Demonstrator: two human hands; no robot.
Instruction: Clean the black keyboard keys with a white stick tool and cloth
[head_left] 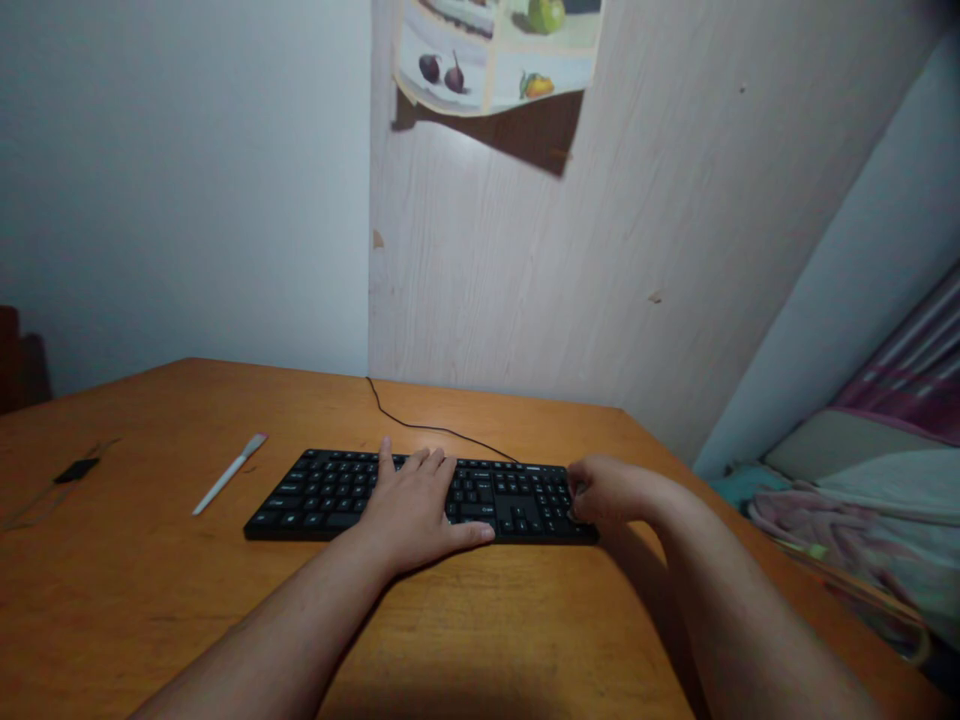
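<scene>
Orange-brown worktop (480,630), rear edge against a pale wall (187,180) and wood-grain panel (525,260). Keyboard (476,490) lies flat about mid-worktop, long side roughly parallel to the rear edge. Left hand (416,505) palm-down across its middle, fingers spread wide, thumb toward the number-pad side; touching the keys, nothing gripped. Right hand (607,490) at the keyboard's right end, fingers curled inward over the last keys; can't tell whether they pinch anything or just rest there.

Room: strip of wood behind the keyboard up to the rear edge, crossed by the black cable (450,431). Wood in front too, left forearm slanting over part of it. Right edge of worktop angles in past the right forearm, so less margin that side. Left side roomier: white stick (231,475) near the keyboard's left end, small black block (76,470) farther out. Bedding (877,480) beyond the right edge.
</scene>
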